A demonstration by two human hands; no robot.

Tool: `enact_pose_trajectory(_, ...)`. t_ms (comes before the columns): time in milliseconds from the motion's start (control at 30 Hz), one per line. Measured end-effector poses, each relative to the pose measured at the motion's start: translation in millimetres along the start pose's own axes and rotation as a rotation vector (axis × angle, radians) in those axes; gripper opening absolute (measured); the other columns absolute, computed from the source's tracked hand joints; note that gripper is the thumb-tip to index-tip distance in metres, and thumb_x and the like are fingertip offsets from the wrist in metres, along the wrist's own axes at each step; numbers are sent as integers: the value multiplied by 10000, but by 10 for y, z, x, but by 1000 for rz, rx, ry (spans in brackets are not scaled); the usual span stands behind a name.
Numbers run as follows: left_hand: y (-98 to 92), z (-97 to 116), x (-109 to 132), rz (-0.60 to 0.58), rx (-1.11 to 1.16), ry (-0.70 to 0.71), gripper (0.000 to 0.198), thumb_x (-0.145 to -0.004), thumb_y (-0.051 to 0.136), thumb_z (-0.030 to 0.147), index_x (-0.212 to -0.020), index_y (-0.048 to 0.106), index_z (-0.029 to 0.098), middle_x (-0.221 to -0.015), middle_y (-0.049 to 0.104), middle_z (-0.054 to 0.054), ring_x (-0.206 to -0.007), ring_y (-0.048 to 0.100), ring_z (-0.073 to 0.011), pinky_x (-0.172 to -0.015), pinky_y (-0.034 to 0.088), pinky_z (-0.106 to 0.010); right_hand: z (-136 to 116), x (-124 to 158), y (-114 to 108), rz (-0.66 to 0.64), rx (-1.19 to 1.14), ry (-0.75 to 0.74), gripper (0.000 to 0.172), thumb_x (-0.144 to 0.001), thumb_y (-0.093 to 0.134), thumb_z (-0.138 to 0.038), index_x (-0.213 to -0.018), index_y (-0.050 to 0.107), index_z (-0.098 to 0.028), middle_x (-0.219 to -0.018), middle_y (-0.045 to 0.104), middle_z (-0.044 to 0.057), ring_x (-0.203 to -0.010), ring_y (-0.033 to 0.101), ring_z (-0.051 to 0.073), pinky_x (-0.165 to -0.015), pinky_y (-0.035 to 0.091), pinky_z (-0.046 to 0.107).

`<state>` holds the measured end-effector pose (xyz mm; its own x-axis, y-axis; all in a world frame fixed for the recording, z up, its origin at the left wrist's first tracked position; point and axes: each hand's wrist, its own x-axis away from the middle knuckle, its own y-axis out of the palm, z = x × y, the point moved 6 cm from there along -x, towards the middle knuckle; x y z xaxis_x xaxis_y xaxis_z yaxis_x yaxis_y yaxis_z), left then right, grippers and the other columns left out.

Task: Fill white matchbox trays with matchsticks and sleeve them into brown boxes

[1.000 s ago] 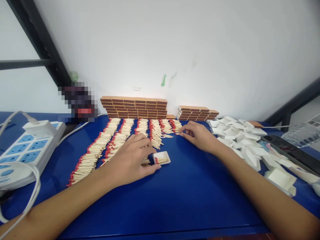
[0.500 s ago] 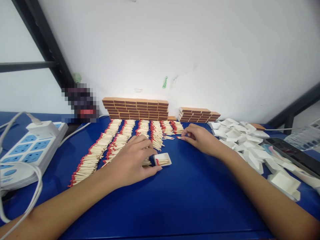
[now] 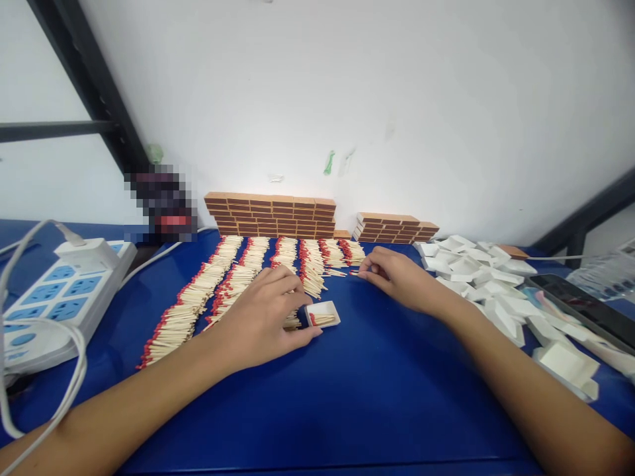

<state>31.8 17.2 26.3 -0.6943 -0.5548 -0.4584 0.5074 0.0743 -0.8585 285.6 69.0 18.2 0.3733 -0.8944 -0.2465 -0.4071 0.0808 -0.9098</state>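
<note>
Left hand (image 3: 268, 311) grips one end of a tray (image 3: 325, 308) at mid-table (image 3: 357, 390), between thumb and fingers; right hand (image 3: 391, 277) appears to pinch a match (image 3: 354, 272), red head outward, well short of the tray. Tray judged part-filled: a few matches along its near side, white bottom showing behind. Boxes (image 3: 278, 217) stacked behind are presumably done; long match rows (image 3: 183, 304) and heaped spare trays (image 3: 464, 268) suggest much remains.
</note>
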Motion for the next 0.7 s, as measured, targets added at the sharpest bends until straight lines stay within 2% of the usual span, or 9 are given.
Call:
enact_pose_trajectory(200, -29, -21, -18, 31, -29, -44, 228, -891, 795, 424, -991, 763, 221, -966, 693, -46, -1005, 597, -250, -899, 485, -432, -682, 110, 74, -39, -177, -123, 136, -1036, 600, -306, -954, 679, -230, -881, 614, 33, -765, 562, 175, -688, 443, 300)
enact_pose_trajectory(333, -20, -1, -10, 29, -26, -33, 220, -906, 780, 431, -982, 753, 227, -969, 692, -46, -1003, 601, -247, -899, 483, -426, -922, 166, 229, -81, -173, -178, 106, -1044, 585, -260, -1003, 677, -226, -922, 617, 40, -772, 572, 169, -682, 447, 302)
enact_pose_trajectory(467, -17, 5, -7, 29, -15, -23, 212, -908, 781, 428, -985, 752, 232, -971, 694, -47, -1005, 602, -247, -893, 479, -422, -882, 156, 253, -99, -242, -152, 109, -1032, 623, -294, -996, 706, -234, -908, 625, 31, -766, 579, 161, -667, 454, 292)
enact_pose_trajectory(700, -12, 5, -9, 4, -21, -20, 226, -906, 784, 436, -975, 757, 222, -964, 691, -55, -1013, 599, -259, -892, 476, -433, -590, 94, 8, -39, -235, -64, 181, -979, 692, -395, -918, 738, -230, -792, 581, 7, -701, 530, 152, -634, 439, 291)
